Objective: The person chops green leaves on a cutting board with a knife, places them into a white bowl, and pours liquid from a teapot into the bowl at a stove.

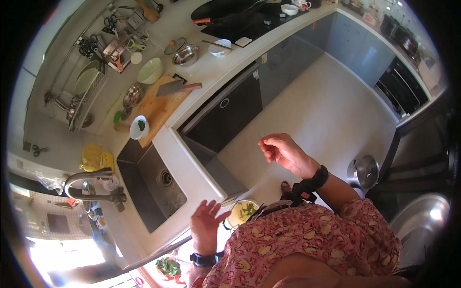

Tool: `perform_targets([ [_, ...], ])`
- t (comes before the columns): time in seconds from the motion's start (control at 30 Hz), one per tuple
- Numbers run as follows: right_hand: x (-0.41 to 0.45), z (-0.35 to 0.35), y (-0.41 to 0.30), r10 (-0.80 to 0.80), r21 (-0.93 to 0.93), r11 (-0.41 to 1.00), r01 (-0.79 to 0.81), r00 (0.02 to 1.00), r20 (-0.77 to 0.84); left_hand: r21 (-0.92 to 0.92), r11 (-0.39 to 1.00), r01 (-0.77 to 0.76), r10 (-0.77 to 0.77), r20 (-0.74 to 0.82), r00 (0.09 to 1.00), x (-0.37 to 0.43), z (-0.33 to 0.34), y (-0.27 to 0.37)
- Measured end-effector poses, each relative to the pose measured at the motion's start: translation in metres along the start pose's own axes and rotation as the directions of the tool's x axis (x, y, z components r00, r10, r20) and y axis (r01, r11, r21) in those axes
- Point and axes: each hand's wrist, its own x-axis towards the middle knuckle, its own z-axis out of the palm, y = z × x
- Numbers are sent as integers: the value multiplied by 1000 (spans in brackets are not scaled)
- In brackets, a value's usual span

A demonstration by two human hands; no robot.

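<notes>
My left hand point(207, 223) is raised beside the sink corner, fingers spread and nothing in it. Just to its right, lower down, a pale round container point(236, 214) holds green leafy scraps. My right hand point(281, 151) hovers over the floor with loosely curled fingers and nothing visible in it. Ahead on the counter lies a wooden cutting board point(155, 108), with a cleaver point(171, 88) resting across its far part. A white bowl point(139, 132) holding something dark green sits at the board's near end, by the stainless steel sink point(155, 187).
A curved faucet point(81, 180) rises behind the sink. Metal bowls point(185, 55), a pale green bowl point(150, 71) and a white bowl with chopsticks point(219, 50) line the counter. A black cooktop point(248, 21) is farther along. A metal pot point(363, 172) stands at right; leafy greens point(168, 267) lie lower left.
</notes>
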Motion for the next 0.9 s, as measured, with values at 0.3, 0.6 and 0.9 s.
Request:
perform_targets([
  [0.3, 94, -21, -68, 90, -374, 923, -88, 996, -12, -6, 895, -447, 443, 136, 886, 68, 93, 58],
  [0.6, 193, 39, -134, 127, -543, 837, -65, 989, 77, -189, 935, -301, 338, 210, 917, 155, 170, 116],
  [0.9, 303, 18, -158, 662, -831, -152, 535, 680, 317, 120, 593, -796, 772, 196, 604, 191, 176, 164],
])
